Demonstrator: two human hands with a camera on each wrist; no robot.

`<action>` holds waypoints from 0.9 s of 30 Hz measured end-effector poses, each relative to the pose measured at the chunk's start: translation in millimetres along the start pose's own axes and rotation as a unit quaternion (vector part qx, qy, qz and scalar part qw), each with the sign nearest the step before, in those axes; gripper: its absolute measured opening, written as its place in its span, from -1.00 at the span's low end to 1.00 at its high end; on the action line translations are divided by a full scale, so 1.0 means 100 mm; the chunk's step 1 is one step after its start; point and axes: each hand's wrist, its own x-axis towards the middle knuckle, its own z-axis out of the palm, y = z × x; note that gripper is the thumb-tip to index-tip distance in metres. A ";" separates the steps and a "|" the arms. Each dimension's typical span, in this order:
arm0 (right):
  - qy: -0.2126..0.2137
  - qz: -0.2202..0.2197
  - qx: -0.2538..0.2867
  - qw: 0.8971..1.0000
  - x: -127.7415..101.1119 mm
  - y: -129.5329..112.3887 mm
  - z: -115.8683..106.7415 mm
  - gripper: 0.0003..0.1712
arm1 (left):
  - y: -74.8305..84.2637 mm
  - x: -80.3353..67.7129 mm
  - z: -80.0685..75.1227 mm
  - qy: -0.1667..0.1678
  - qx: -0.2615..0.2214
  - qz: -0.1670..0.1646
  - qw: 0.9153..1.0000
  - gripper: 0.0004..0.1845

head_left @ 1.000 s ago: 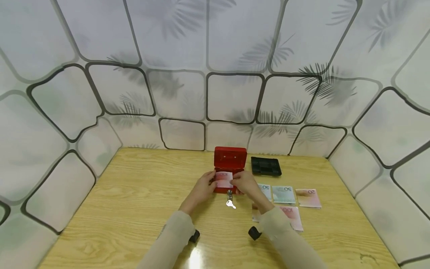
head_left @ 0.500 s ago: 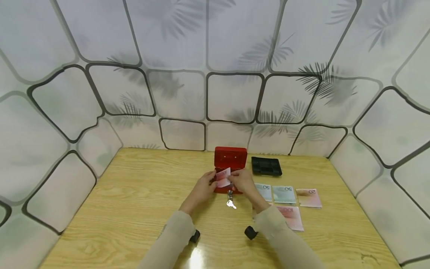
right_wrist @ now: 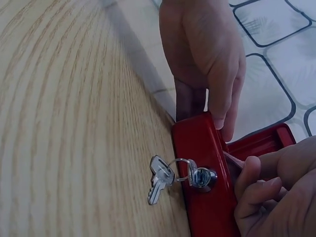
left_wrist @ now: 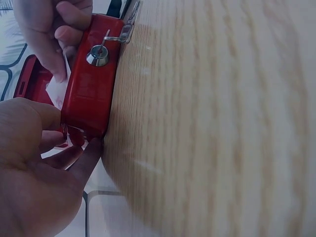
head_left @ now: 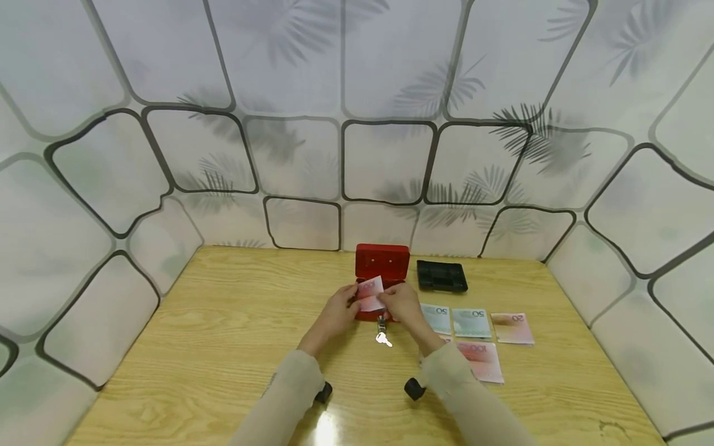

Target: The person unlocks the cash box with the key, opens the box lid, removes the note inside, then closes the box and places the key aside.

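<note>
Banknote [head_left: 370, 293] tilted up since earlier; both hands [head_left: 334, 311] [head_left: 403, 305] pinching it over red cash box [head_left: 382, 262].

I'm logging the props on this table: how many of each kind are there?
Banknotes: 5, the held banknote and four lying: 50, 50, 20, 100
Red cash box: 1
Black tray: 1
Keys: 2, one in the lock, one hanging
Total: 9
</note>
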 end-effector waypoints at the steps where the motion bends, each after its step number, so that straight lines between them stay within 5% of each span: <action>1: 0.003 0.002 0.003 1.000 0.00 0.01 0.00 -0.80 | 0.00 0.00 0.00 0.000 0.000 -0.001 1.000 -0.45; 27: 0.045 -0.008 0.045 0.998 -0.01 0.09 0.00 -0.78 | -0.02 0.02 0.00 0.013 0.012 0.018 1.000 -0.46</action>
